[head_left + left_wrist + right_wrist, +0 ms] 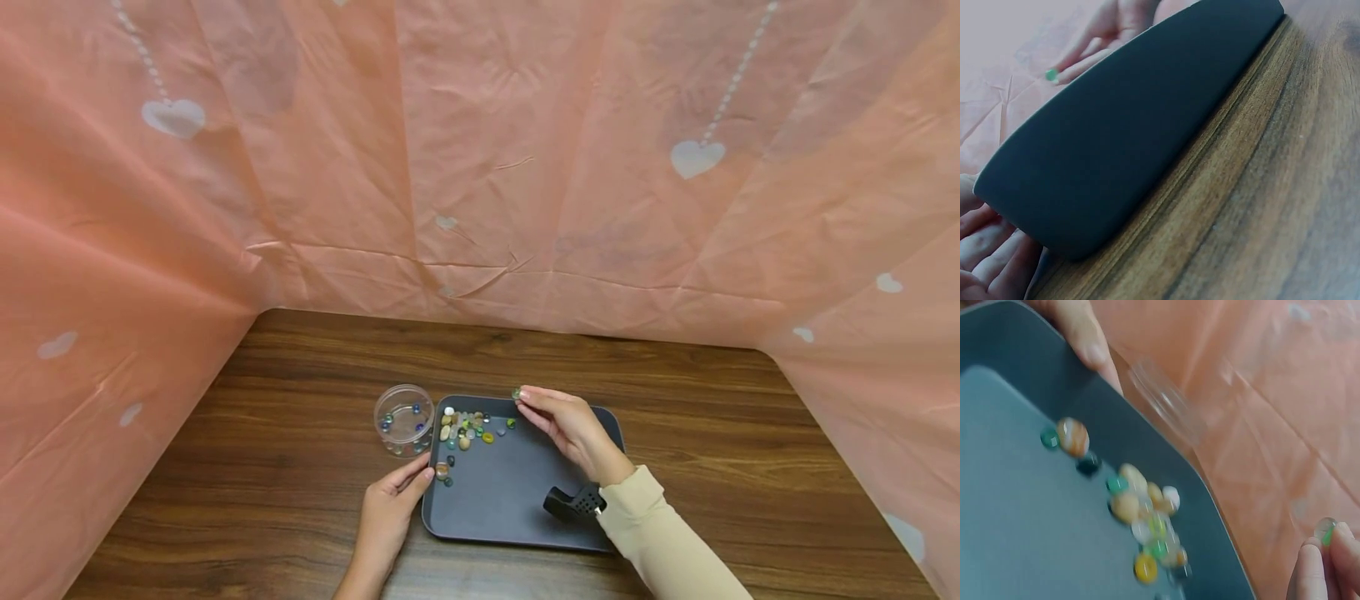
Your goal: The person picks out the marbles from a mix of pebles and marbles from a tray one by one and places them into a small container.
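My right hand [566, 429] pinches a clear-and-green marble [1325, 530] between thumb and fingertips, raised over the far edge of a dark grey tray [502, 500]. With thumb and fingers, my left hand [388, 507] grips the tray's left rim. Inside the tray's far left part lies a cluster of glass marbles and smooth pebbles, among them a yellow marble [488, 437] and a tan pebble [464, 443]. A striped brown-and-white stone [1073, 437] lies apart along the left wall beside two dark green pieces.
A round clear container [403, 440] with several blue and green marbles stands just left of the tray's far left corner. The wooden table [247, 467] is enclosed by pink curtains [480, 183] at the back and sides. A black wrist strap [573, 504] overhangs the tray.
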Demonstrator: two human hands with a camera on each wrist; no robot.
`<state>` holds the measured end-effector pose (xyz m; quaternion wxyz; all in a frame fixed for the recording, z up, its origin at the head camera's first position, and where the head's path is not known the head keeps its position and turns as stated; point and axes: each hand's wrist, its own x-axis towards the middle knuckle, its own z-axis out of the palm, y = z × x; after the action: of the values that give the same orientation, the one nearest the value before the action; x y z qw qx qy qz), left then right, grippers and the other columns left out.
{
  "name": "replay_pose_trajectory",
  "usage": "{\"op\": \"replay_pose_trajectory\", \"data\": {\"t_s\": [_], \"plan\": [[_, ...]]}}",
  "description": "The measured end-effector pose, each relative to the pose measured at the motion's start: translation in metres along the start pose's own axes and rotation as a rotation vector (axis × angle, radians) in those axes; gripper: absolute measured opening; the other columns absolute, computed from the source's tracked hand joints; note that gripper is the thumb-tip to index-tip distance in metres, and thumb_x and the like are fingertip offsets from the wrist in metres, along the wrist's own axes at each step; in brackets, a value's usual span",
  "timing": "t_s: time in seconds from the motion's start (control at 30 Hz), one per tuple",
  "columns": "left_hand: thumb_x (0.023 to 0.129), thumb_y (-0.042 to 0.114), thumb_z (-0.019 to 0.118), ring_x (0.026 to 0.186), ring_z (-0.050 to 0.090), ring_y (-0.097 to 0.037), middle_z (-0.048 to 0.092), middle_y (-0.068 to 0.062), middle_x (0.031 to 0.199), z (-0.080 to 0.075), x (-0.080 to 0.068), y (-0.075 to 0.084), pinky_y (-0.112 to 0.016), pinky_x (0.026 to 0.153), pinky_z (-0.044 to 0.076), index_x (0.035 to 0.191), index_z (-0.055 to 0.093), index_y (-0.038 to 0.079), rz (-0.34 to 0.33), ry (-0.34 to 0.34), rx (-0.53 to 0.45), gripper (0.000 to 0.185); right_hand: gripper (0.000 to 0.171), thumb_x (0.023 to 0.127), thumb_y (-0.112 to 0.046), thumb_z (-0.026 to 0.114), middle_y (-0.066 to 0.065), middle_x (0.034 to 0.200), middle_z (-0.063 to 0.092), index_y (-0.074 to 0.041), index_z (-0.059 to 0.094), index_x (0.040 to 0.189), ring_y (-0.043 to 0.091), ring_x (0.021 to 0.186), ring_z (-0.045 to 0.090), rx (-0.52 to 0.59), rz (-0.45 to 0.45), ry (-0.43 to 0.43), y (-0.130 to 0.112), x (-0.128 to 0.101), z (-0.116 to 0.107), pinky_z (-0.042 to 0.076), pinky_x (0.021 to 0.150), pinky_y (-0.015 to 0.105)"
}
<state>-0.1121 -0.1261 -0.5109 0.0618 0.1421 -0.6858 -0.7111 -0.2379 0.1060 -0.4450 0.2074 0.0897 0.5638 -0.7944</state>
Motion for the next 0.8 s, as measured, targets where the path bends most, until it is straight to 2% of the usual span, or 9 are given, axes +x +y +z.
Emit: {"op": "replay_pose_trajectory", "data": {"t_s": [0.07, 0.27, 0.4, 0.5, 0.57, 0.63, 0.73, 0.8], "plan": [[0.091, 0.015, 0.072, 0.094, 0.066, 0.007, 0.069, -0.020, 0.121, 0.000, 0.000, 0.000, -0.011, 0.083, 0.052, 0.120, 0.069, -0.004, 0.000, 0.002, -0.001, 0.034, 0.048, 0.096, 0.007, 0.058, 0.003, 0.099, 0.071, 0.016, 0.042, 0.140, 0.008, 0.090, 0.071, -0.008, 0.003, -0.015, 0.000, 0.001, 0.012, 0.056, 0.091, 0.023], [0.092, 0.014, 0.071, 0.094, 0.066, 0.007, 0.069, -0.021, 0.121, 0.000, 0.000, 0.000, -0.011, 0.083, 0.053, 0.120, 0.069, -0.004, 0.004, 0.000, -0.006, 0.033, 0.040, 0.094, 0.008, 0.060, 0.009, 0.103, 0.073, 0.015, 0.053, 0.132, 0.010, 0.091, 0.071, -0.114, -0.019, -0.033, 0.001, 0.007, 0.049, 0.057, 0.090, 0.027], [0.092, 0.014, 0.071, 0.095, 0.066, 0.006, 0.069, -0.020, 0.121, 0.000, 0.000, -0.001, -0.011, 0.083, 0.053, 0.120, 0.069, -0.004, 0.004, -0.004, -0.012, 0.033, 0.031, 0.093, 0.005, 0.063, 0.017, 0.109, 0.074, 0.013, 0.062, 0.123, 0.013, 0.092, 0.073, -0.220, -0.056, -0.061, 0.004, 0.012, 0.073, 0.057, 0.093, 0.033], [0.092, 0.014, 0.072, 0.096, 0.067, 0.005, 0.070, -0.020, 0.121, 0.000, 0.001, -0.001, -0.011, 0.084, 0.052, 0.119, 0.069, -0.004, 0.008, -0.006, -0.012, 0.033, 0.025, 0.090, 0.000, 0.068, 0.018, 0.107, 0.075, 0.010, 0.070, 0.113, 0.018, 0.092, 0.075, -0.335, -0.097, -0.088, 0.007, 0.016, 0.090, 0.056, 0.094, 0.040], [0.092, 0.015, 0.072, 0.096, 0.067, 0.004, 0.070, -0.019, 0.120, 0.000, 0.001, -0.002, -0.011, 0.084, 0.052, 0.119, 0.069, -0.004, 0.012, -0.007, -0.012, 0.033, 0.021, 0.088, -0.005, 0.073, 0.017, 0.103, 0.076, 0.006, 0.074, 0.107, 0.017, 0.090, 0.075, -0.446, -0.161, -0.106, 0.010, 0.018, 0.100, 0.058, 0.090, 0.040], [0.092, 0.014, 0.072, 0.097, 0.067, 0.004, 0.070, -0.019, 0.120, -0.001, 0.001, -0.002, -0.011, 0.084, 0.052, 0.119, 0.069, -0.003, 0.016, -0.009, -0.012, 0.033, 0.017, 0.086, -0.011, 0.077, 0.014, 0.097, 0.078, 0.000, 0.078, 0.099, 0.013, 0.077, 0.074, -0.615, -0.270, -0.113, 0.013, 0.019, 0.108, 0.061, 0.078, 0.032], [0.092, 0.015, 0.072, 0.097, 0.067, 0.004, 0.071, -0.018, 0.120, -0.001, 0.002, -0.003, -0.011, 0.085, 0.052, 0.120, 0.069, -0.003, 0.020, -0.016, -0.015, 0.033, 0.012, 0.085, -0.014, 0.079, 0.011, 0.091, 0.078, -0.005, 0.081, 0.092, 0.004, 0.062, 0.063, -0.884, -0.455, -0.122, 0.017, 0.020, 0.119, 0.052, 0.057, 0.019], [0.092, 0.016, 0.072, 0.098, 0.066, 0.005, 0.070, -0.018, 0.120, -0.001, 0.002, -0.003, -0.011, 0.085, 0.052, 0.120, 0.069, -0.003, 0.022, -0.021, -0.016, 0.034, 0.009, 0.085, -0.013, 0.078, 0.010, 0.089, 0.079, -0.006, 0.081, 0.089, 0.003, 0.059, 0.058, -1.026, -0.554, -0.135, 0.021, 0.020, 0.125, 0.045, 0.051, 0.016]]}}
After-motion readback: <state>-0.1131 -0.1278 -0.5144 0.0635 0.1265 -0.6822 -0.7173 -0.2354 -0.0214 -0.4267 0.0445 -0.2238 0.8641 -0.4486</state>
